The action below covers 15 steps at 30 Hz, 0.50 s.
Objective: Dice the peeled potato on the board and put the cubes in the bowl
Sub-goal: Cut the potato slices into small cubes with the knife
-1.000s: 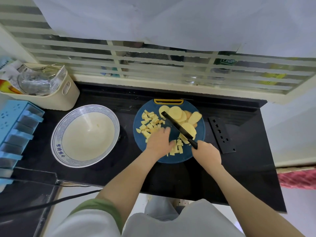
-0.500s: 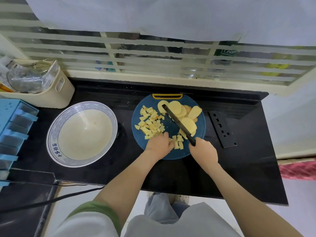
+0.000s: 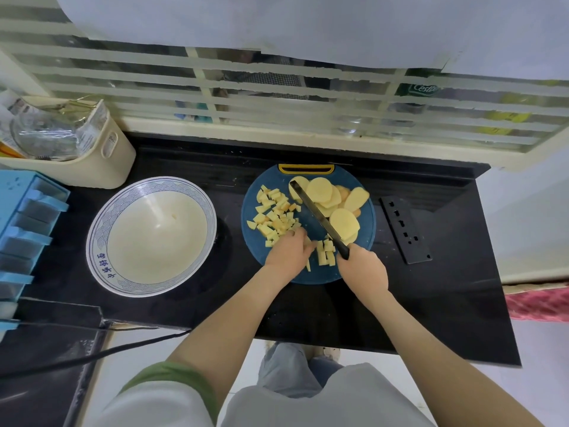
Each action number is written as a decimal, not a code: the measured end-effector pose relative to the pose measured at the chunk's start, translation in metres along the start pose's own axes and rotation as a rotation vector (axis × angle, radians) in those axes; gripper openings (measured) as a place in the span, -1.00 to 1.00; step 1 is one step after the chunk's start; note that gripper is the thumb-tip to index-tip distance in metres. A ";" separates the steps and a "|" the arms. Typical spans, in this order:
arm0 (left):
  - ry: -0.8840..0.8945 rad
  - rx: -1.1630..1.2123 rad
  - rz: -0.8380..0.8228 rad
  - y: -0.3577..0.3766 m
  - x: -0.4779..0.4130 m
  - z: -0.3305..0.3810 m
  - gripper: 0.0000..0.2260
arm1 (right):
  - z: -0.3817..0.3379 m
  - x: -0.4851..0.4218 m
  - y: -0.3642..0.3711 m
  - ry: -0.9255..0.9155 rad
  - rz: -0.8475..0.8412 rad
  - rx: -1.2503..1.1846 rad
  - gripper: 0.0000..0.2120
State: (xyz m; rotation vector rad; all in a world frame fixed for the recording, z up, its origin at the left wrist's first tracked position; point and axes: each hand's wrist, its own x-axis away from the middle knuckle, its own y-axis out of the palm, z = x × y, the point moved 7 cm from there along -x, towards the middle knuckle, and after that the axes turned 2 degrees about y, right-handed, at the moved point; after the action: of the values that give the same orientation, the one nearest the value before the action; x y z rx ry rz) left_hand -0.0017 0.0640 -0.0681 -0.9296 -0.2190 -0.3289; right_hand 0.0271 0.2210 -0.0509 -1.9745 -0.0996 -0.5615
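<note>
Potato sticks (image 3: 325,255) point toward the person (left hand (image 3: 288,252) holding, knife (image 3: 317,215) alongside).

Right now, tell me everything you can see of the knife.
The knife has a long, narrow dark blade with a paler edge and a black handle. It lies diagonally over the round blue board, tip far-left by the potato slices, handle near-right. The right hand grips the handle. The blade sits between the cubes and the slices; whether its edge touches the board is unclear.
</note>
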 end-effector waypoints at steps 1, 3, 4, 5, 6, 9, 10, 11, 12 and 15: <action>0.008 -0.014 -0.028 0.003 0.000 0.001 -0.67 | -0.001 0.001 0.000 0.002 0.002 -0.002 -0.79; 0.011 -0.036 -0.041 0.006 0.000 0.001 -0.68 | -0.001 0.002 0.001 0.007 -0.002 -0.010 -0.79; 0.004 -0.020 -0.031 0.005 0.000 0.001 -0.71 | -0.002 0.003 0.002 0.010 -0.006 -0.012 -0.79; 0.002 -0.006 -0.018 0.004 0.000 0.001 -0.73 | -0.002 0.003 0.002 0.012 -0.007 -0.013 -0.78; 0.005 -0.002 -0.008 0.003 -0.001 0.002 -0.74 | -0.002 0.004 0.002 0.013 -0.009 -0.015 -0.78; -0.001 -0.003 0.009 -0.003 -0.001 0.004 -0.72 | -0.003 0.004 0.000 0.025 -0.014 -0.020 -0.78; -0.015 -0.004 0.024 -0.006 -0.001 0.004 -0.70 | -0.004 0.004 -0.001 0.027 -0.015 -0.024 -0.78; -0.028 -0.019 0.038 -0.010 -0.001 0.004 -0.69 | -0.004 0.003 -0.001 0.029 -0.015 -0.027 -0.78; -0.034 -0.051 0.044 -0.013 -0.002 0.004 -0.69 | -0.005 0.003 -0.002 0.031 -0.014 -0.031 -0.79; -0.019 -0.183 0.030 -0.017 -0.002 0.006 -0.69 | -0.005 0.002 -0.005 0.036 -0.011 -0.043 -0.80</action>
State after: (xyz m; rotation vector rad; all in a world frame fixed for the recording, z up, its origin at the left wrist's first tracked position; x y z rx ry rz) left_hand -0.0102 0.0600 -0.0524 -1.1159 -0.1946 -0.3157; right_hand 0.0258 0.2189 -0.0443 -2.0057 -0.0763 -0.6107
